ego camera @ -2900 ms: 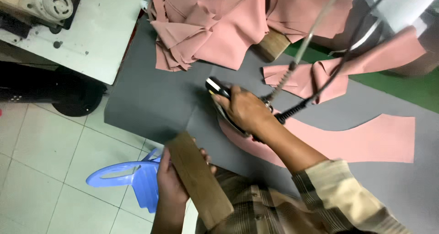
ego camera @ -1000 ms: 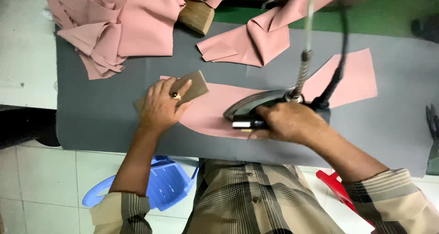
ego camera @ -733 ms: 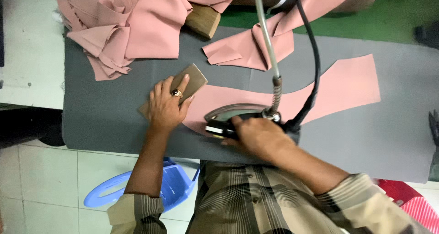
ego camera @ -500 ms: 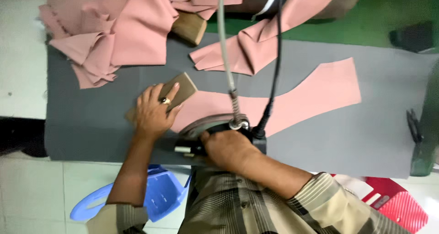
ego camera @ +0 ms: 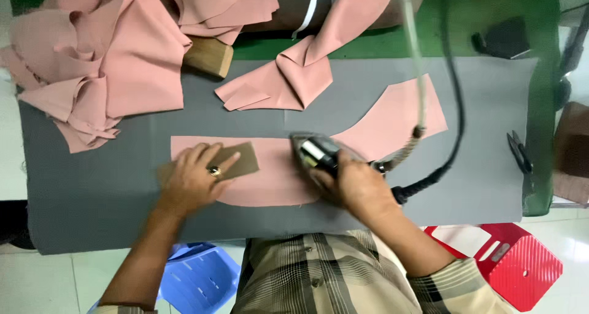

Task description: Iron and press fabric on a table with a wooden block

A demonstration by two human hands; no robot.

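Near edge: grey pressing table (ego camera: 110, 222), its front rim against the person's checked shirt; blue stool (ego camera: 199, 280) and red stool (ego camera: 521, 262) below.

Left hand (ego camera: 196, 179): flat, fingers spread, pressing a brown wooden block (ego camera: 242, 160) onto the left end of the long pink fabric piece (ego camera: 392, 114).

Right hand (ego camera: 359, 188): closed round the handle of the steam iron (ego camera: 313, 151), which sits mid-piece.

Progress, judged: the iron stands about halfway along; the right stretch looks unpressed.

Room: bare grey surface right of the piece; scissors (ego camera: 518, 151) near the right rim.

Far: folded pink piece (ego camera: 288, 81), second wooden block (ego camera: 208, 56), heaped pink cuttings (ego camera: 104, 56) crowding the far left edge.
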